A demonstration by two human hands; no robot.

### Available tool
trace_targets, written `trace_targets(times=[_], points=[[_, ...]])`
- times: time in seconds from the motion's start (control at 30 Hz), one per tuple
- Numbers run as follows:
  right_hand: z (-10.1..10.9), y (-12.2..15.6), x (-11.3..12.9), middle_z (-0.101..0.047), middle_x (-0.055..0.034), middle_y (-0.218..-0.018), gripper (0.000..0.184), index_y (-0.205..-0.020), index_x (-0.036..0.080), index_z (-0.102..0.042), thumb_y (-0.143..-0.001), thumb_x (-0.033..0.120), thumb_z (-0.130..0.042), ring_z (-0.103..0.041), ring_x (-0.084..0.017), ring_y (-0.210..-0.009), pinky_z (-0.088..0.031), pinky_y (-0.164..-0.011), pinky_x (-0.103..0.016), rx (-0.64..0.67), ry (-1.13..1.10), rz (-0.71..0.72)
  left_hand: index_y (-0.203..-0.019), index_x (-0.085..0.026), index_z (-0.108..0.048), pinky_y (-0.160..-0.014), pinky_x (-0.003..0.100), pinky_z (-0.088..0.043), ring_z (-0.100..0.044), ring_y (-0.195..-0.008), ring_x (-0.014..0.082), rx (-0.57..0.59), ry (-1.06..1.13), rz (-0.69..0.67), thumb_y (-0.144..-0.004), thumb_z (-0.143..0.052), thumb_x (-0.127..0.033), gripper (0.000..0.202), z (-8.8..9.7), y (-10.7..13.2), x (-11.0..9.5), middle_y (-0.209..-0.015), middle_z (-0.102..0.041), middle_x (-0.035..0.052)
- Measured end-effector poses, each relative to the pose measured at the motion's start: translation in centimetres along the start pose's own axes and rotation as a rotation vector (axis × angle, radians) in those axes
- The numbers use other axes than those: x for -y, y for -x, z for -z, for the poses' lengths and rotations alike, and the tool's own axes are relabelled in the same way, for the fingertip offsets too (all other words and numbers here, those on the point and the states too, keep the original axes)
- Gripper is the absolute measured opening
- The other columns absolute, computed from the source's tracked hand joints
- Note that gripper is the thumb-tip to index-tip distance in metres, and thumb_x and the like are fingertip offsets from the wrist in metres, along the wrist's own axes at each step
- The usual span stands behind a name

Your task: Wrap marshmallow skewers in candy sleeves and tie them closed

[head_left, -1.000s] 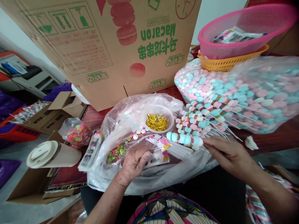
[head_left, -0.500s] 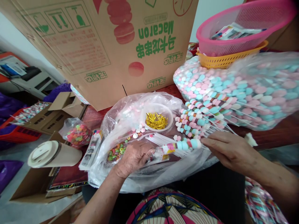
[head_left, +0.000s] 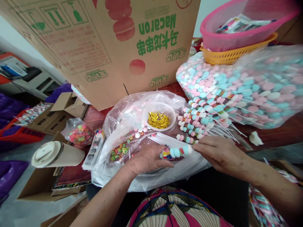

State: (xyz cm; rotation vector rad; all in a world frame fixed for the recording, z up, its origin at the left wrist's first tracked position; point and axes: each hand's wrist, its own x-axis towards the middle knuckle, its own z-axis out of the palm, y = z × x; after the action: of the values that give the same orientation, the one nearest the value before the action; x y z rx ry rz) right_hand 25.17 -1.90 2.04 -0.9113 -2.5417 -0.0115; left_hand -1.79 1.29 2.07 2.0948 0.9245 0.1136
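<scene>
Between my hands lies a marshmallow skewer, its pale blue and white pieces level and partly inside a clear printed wrapper. My left hand closes round the wrapper end, thumb below it. At the white end, my right hand pinches the skewer; its stick is hidden by the fingers. Just beyond lie several finished marshmallow sticks in a pile. White sticks lie behind the held skewer. A round tub holds gold twist ties, and ring candies sit left on the plastic sheet.
A large carton stands at the back. To the right are a big bag of marshmallows and stacked yellow and pink baskets. On the left are a lidded cup, a candy bag and wrapper packs.
My left hand has slid right along the wrapper, nearer the marshmallows. The skewer and my right hand have shifted slightly left and down.
</scene>
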Motion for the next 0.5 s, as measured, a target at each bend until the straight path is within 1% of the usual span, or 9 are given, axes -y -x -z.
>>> trace_targets(times=[0.07,0.13,0.2,0.27,0.33,0.37,0.4,0.43,0.5], points=[[-0.4,-0.5,0.4,-0.06,-0.0055,-0.072,0.025,-0.09,0.015,-0.063,-0.085,0.006,-0.04,-0.054,-0.015,-0.065,-0.037,-0.058,-0.026,0.063,-0.017,0.014,-0.097,-0.019,-0.064,-0.074,0.027,-0.045,-0.06,-0.085,0.0196,0.063,0.062,0.037,-0.076,-0.066,-0.053,0.04,-0.7,-1.1,-0.3,-0.092,-0.068,0.0019],[-0.9,-1.0,0.8,-0.06,-0.0046,-0.071,0.025,-0.087,0.016,-0.064,-0.085,0.006,-0.041,-0.053,-0.015,-0.063,-0.034,-0.056,-0.026,0.133,-0.039,0.005,-0.095,-0.017,-0.064,-0.072,0.027,-0.045,-0.059,-0.083,0.0192,0.107,0.084,0.068,-0.072,-0.07,-0.052,0.042,-1.4,-2.0,-0.6,-0.089,-0.067,0.0013],[-1.4,-1.5,0.8,-0.06,-0.0037,-0.071,0.023,-0.085,0.017,-0.064,-0.084,0.007,-0.043,-0.052,-0.015,-0.061,-0.032,-0.055,-0.027,0.186,-0.045,-0.002,-0.097,-0.016,-0.063,-0.073,0.028,-0.045,-0.059,-0.083,0.02,0.134,0.082,0.083,-0.068,-0.072,-0.053,0.047,-1.9,-2.6,-0.7,-0.091,-0.066,0.0024],[-1.7,-1.6,0.6,-0.06,-0.0033,-0.07,0.022,-0.082,0.018,-0.064,-0.085,0.009,-0.044,-0.052,-0.014,-0.062,-0.032,-0.057,-0.027,0.197,-0.027,-0.011,-0.11,-0.017,-0.059,-0.076,0.03,-0.046,-0.059,-0.088,0.0219,0.133,0.093,0.065,-0.063,-0.075,-0.053,0.061,-1.6,-2.5,-0.5,-0.1,-0.066,0.0048],[-1.8,-1.5,0.3,-0.06,-0.0035,-0.071,0.022,-0.083,0.017,-0.063,-0.087,0.01,-0.043,-0.052,-0.014,-0.064,-0.033,-0.059,-0.026,0.2,-0.027,-0.037,-0.124,-0.019,-0.051,-0.081,0.031,-0.046,-0.059,-0.097,0.0239,0.112,0.127,0.037,-0.06,-0.078,-0.05,0.077,-0.7,-1.7,0.1,-0.113,-0.064,0.0072],[-1.7,-1.3,0.1,-0.06,-0.0037,-0.072,0.023,-0.083,0.017,-0.063,-0.088,0.01,-0.042,-0.053,-0.014,-0.065,-0.033,-0.059,-0.025,0.201,-0.043,-0.051,-0.128,-0.02,-0.049,-0.082,0.032,-0.047,-0.059,-0.1,0.0244,0.111,0.141,0.033,-0.059,-0.079,-0.049,0.081,-0.1,-1.2,0.6,-0.117,-0.063,0.0075],[-1.7,-1.1,0.0,-0.06,-0.0041,-0.073,0.024,-0.085,0.017,-0.063,-0.089,0.01,-0.04,-0.053,-0.014,-0.066,-0.034,-0.059,-0.025,0.202,-0.067,-0.06,-0.127,-0.022,-0.05,-0.082,0.032,-0.048,-0.06,-0.1,0.0246,0.13,0.149,0.03,-0.059,-0.079,-0.048,0.079,0.5,-0.7,1.0,-0.117,-0.063,0.0069],[-1.7,-1.0,0.0,-0.061,-0.0045,-0.074,0.025,-0.085,0.016,-0.063,-0.089,0.01,-0.039,-0.053,-0.014,-0.067,-0.035,-0.06,-0.024,0.199,-0.097,-0.063,-0.123,-0.023,-0.054,-0.08,0.032,-0.049,-0.061,-0.098,0.0241,0.171,0.158,0.023,-0.061,-0.078,-0.046,0.071,1.0,-0.2,1.5,-0.113,-0.065,0.0054],[-1.8,-0.7,0.0,-0.061,-0.0049,-0.075,0.026,-0.085,0.016,-0.062,-0.09,0.01,-0.038,-0.053,-0.014,-0.068,-0.036,-0.06,-0.024,0.171,-0.142,-0.056,-0.111,-0.023,-0.062,-0.076,0.031,-0.05,-0.064,-0.09,0.0221,0.278,0.187,0.016,-0.068,-0.074,-0.042,0.047,1.5,0.5,2.2,-0.101,-0.069,0.002]])
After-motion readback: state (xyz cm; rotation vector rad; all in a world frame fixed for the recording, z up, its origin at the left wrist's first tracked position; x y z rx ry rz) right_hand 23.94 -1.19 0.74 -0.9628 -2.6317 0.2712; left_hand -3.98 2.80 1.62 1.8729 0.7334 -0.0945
